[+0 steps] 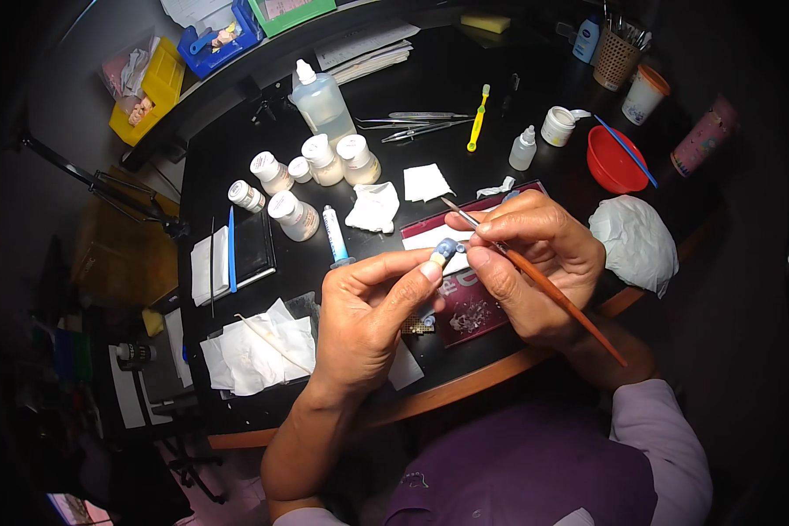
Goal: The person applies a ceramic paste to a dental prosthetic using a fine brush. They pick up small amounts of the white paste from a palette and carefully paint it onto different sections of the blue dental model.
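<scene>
Near the middle of the frame, pinching a small pale tooth-shaped piece on a blue holder (443, 252) between thumb and forefinger of the left hand (368, 307), fingers closed on it and holding it just above the dark desk (465, 79). Gripping a slim brush with a reddish-brown handle (543, 285) in the right hand (535, 263), fingers clenched round the shaft, its tip slanting to the upper left past the piece and seemingly not touching it. Judging by the pose, standing in the middle of a fine coating or building-up step on the piece; calling next for a steady, small stroke with the brush tip brought down to the surface while keeping the holder from turning. Lying under the hands, a dark red flat tray with a white strip (469, 307). Standing toward the upper left of centre, a cluster of small white-capped jars (311, 171) with pale labels, and behind them a taller clear squeeze bottle with a white nozzle (322, 101). Lying beside the jars, a blue-and-white syringe-like tube (335, 235). Sitting at upper right, a white dropper bottle (522, 149), a white lidded pot (557, 125), a red bowl with a blue stick (615, 159), and a woven cup of tools (616, 54). Resting at the upper left edge, yellow (149, 92) and blue (219, 39) bins.
</scene>
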Available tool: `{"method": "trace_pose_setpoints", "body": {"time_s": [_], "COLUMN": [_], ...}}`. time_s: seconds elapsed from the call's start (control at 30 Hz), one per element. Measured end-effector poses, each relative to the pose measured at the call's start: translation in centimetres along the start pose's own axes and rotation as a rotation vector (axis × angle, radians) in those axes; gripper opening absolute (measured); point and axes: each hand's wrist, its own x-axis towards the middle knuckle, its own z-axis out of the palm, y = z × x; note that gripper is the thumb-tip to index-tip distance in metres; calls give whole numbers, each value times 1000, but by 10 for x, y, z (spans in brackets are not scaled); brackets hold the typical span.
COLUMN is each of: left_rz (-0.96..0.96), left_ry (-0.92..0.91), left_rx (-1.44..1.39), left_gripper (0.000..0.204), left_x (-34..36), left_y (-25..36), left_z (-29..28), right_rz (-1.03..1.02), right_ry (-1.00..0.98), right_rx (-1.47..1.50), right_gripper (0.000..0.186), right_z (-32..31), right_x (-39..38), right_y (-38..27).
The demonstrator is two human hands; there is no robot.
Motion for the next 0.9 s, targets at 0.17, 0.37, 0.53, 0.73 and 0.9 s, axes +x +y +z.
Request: {"method": "trace_pose_setpoints", "body": {"time_s": [0.17, 0.37, 0.53, 0.73, 0.9], "left_rz": [-135, -308, -322, -313, -317], "left_ry": [-61, -112, -79, -100, -161], "left_rx": [-225, -342, -358, -362, -370], "left_gripper": [24, 27, 28, 29, 32], "left_x": [-1, 2, 2, 2, 4], "left_y": [2, 8, 7, 13, 5], "left_z": [-4, -11, -8, -8, -16], "right_rz": [-8, -17, -25, 39, -19], "right_ry": [-1, 20, 84, 17, 62], "right_rx": [34, 34, 44, -13, -19], "right_gripper": [28, 26, 23, 25, 22], "right_z": [3, 4, 7, 2, 6], "right_x": [1, 2, 2, 0, 0], "right_y": [-1, 1, 5, 0, 1]}}
